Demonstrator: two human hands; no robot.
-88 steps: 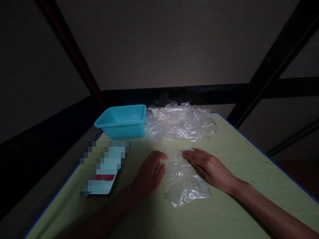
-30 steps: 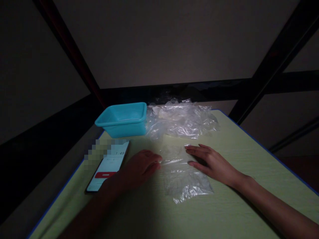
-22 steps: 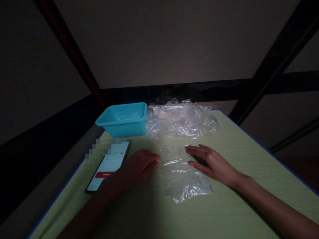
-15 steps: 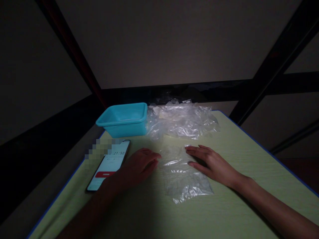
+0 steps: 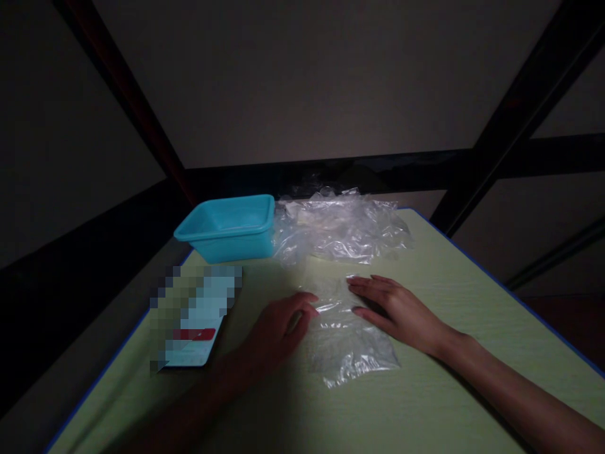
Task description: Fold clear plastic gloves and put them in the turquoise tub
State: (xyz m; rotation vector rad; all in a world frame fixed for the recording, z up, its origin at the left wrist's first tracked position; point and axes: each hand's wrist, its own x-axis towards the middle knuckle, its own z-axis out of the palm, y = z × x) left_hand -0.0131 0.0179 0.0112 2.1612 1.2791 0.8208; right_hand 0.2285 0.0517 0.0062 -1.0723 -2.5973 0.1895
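Clear plastic bag (image 5: 352,353) flat on pale green table (image 5: 420,407), between the hands. Left hand (image 5: 278,323): thumb and finger nearly meeting at bag's left edge; can't tell if pinching. Right hand (image 5: 399,309) relaxed, uncurled, fingertips at right edge. Smartphone (image 5: 205,318), part-pixelated, far left. Behind: turquoise plastic tub (image 5: 234,246), crumpled clear-plastic heap (image 5: 345,230) just beside.

Left hand (image 5: 280,325) back over bag (image 5: 352,347)
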